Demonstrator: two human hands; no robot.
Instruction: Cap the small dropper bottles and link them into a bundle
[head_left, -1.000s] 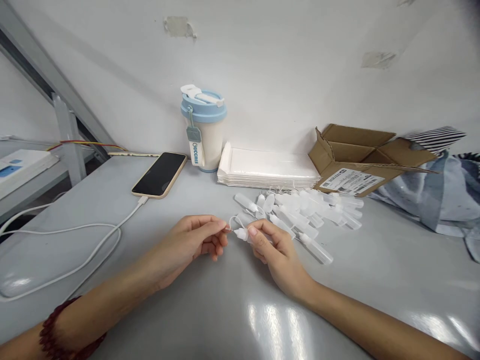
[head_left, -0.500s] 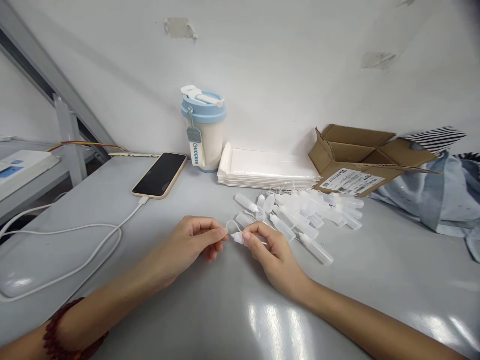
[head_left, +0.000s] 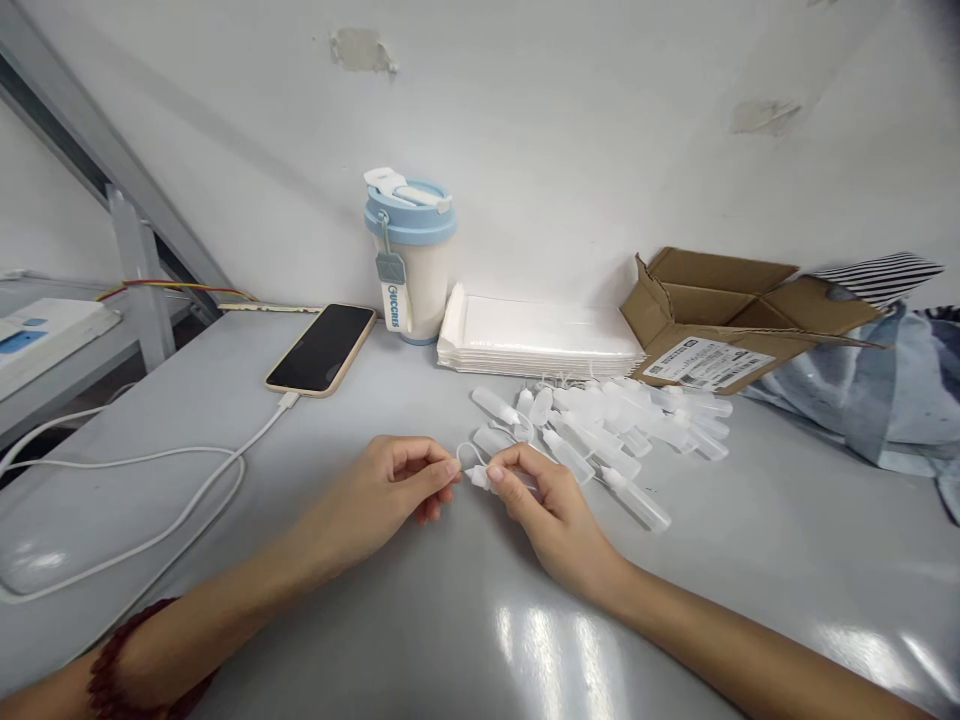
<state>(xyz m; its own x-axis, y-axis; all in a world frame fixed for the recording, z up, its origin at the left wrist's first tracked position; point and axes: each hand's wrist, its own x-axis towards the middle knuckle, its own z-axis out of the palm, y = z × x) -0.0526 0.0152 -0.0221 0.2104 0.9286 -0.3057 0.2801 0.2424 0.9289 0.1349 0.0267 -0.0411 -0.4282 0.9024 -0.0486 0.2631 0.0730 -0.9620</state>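
Observation:
My right hand (head_left: 551,505) grips a small translucent dropper bottle (head_left: 478,478) between thumb and fingers, its white pointed tip facing left. Most of that bottle's body is hidden behind the fingers. A thin white strap (head_left: 466,447) arches from the bottle over to my left hand (head_left: 416,480), whose thumb and forefinger pinch its far end. Whatever cap sits at that end is covered by the fingertips. Just beyond my right hand lies a heap of similar dropper bottles (head_left: 592,440), several with thin straps. One bottle (head_left: 636,498) lies at the heap's near edge.
Behind the heap are a stack of white padded envelopes (head_left: 540,335) and an open cardboard box (head_left: 709,350). A blue-lidded cup (head_left: 416,270) stands by the wall. To the left lies a phone (head_left: 321,350) on a white charging cable (head_left: 217,480). Bluish fabric (head_left: 862,390) is at right.
Both hands keep the same hold on the bottle and strap. The whole view has shifted very slightly, and little else differs.

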